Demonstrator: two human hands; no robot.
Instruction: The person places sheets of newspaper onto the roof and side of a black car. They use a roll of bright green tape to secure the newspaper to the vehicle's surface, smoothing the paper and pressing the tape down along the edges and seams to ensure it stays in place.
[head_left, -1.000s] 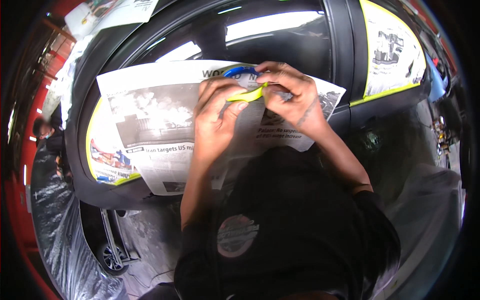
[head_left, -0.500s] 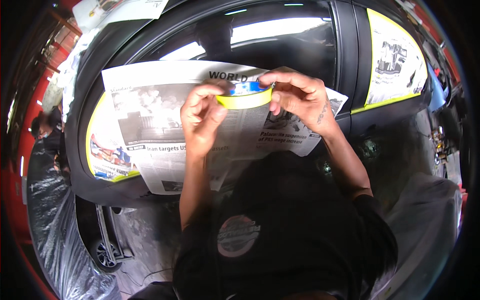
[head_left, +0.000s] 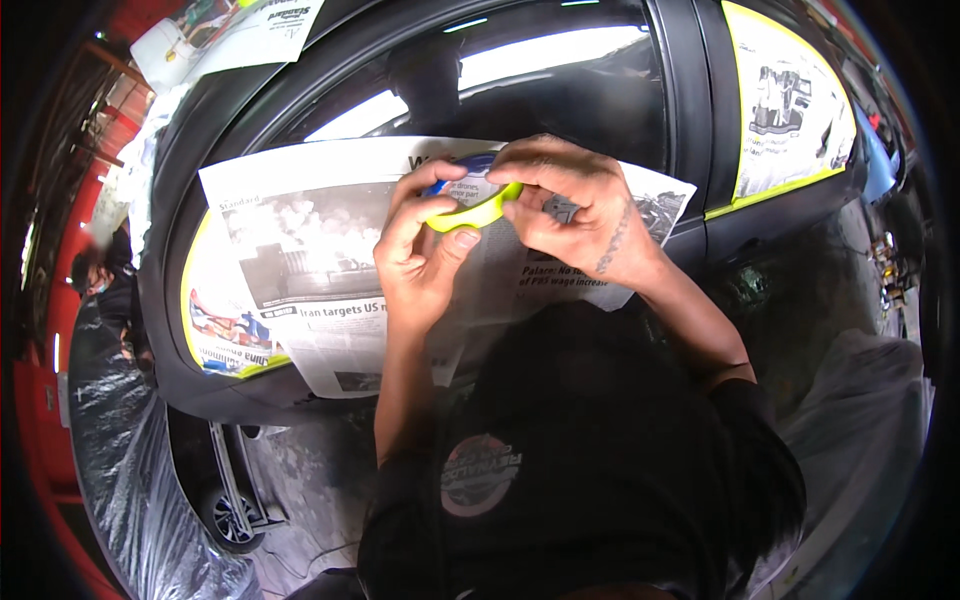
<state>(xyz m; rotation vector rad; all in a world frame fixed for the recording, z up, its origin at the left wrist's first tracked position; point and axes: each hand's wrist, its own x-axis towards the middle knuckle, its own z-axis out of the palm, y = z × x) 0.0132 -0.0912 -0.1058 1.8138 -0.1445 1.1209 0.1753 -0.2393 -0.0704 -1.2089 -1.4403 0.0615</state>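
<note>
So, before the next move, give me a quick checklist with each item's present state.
1. Left fingers on tape roll: ok, gripping its left side.
2. Right fingers on the roll: ok, at its right side.
3. Newspaper sheet spread open beneath the roll: ok.
4. Loose tape end: cannot tell, fingers cover part of the roll.
5. Tape along the sheet's upper-left edge: not ok, none visible.
6. Yellow edging under the right-hand newspaper: ok.

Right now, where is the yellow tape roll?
In the head view, the yellow tape roll is above the picture's centre, between the left hand and right hand, in front of the newspaper and below the dark car window.
</note>
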